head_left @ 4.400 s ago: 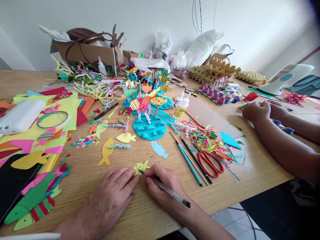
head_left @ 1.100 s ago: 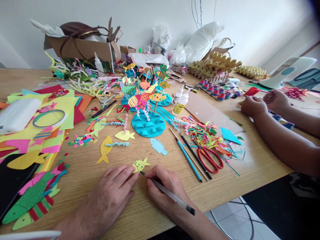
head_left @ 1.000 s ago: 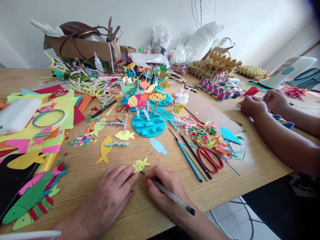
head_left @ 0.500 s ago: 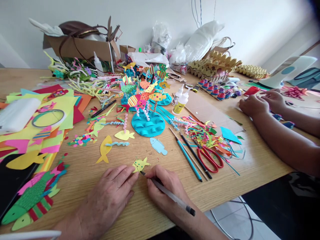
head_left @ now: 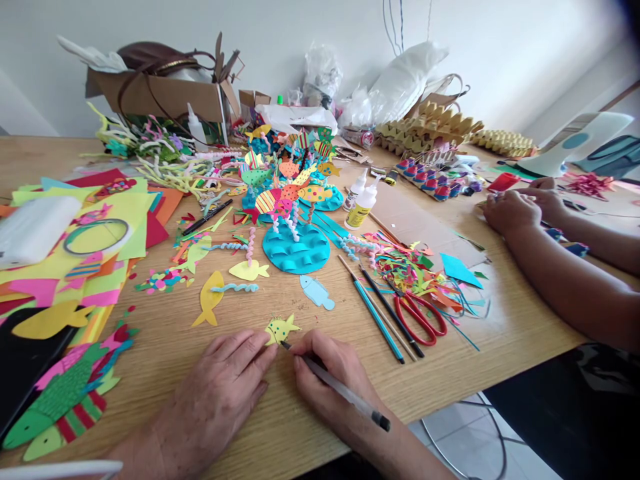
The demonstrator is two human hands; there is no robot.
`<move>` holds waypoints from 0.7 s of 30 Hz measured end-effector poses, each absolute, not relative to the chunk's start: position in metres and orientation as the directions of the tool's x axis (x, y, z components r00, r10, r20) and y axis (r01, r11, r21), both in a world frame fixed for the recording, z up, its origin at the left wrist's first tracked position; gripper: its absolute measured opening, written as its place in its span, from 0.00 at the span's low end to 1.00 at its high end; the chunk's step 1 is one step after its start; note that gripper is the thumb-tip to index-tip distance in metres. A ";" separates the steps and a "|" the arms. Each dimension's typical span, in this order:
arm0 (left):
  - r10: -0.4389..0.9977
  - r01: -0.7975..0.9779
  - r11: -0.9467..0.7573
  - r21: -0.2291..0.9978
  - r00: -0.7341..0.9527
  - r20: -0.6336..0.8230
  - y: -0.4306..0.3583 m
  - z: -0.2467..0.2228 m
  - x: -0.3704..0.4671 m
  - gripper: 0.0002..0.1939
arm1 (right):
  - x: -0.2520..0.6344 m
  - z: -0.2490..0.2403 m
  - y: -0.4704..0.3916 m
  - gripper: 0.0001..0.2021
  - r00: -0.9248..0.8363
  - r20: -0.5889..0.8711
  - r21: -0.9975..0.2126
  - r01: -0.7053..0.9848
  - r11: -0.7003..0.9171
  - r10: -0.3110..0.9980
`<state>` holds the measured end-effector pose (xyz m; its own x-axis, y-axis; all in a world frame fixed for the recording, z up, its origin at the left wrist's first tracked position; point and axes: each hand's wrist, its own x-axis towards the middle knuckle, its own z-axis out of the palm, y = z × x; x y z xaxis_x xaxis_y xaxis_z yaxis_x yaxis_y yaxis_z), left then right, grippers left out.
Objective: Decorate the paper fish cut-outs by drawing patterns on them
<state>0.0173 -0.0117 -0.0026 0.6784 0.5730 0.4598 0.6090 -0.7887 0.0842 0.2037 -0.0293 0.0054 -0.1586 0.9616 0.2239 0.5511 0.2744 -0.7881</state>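
My left hand lies flat on the table, its fingertips resting on the near left edge of a small yellow paper fish with dark green dots. A black-capped pen with a clear barrel is pinched in my right hand, its tip at the fish's lower edge. Beyond them lie a light blue paper fish and an orange-yellow fish with a twisted blue pipe cleaner. Farther back, a round blue base bears wavy strips and spiral stems with patterned fish.
Red-handled scissors, pencils and paper scraps lie to the right. Glue bottles stand behind them. Coloured paper sheets and a black tablet-like object are at left. Another person's hands work at the far right.
My hands, the pen and the dotted fish stay almost in place. At the far right, the other person's hands have shifted slightly.
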 end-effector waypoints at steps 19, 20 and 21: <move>0.589 0.612 -0.784 0.100 0.684 0.430 -0.013 -0.008 0.015 0.16 | 0.203 0.005 -0.029 0.06 -0.150 0.218 -0.785 0.560 0.265 0.964; 0.594 0.618 -0.780 0.103 0.677 0.435 -0.014 -0.008 0.015 0.16 | 0.203 0.005 -0.029 0.06 -0.150 0.217 -0.784 0.562 0.264 0.965; 0.597 0.620 -0.777 0.106 0.673 0.437 -0.014 -0.009 0.015 0.16 | 0.203 0.005 -0.029 0.06 -0.148 0.217 -0.783 0.564 0.263 0.965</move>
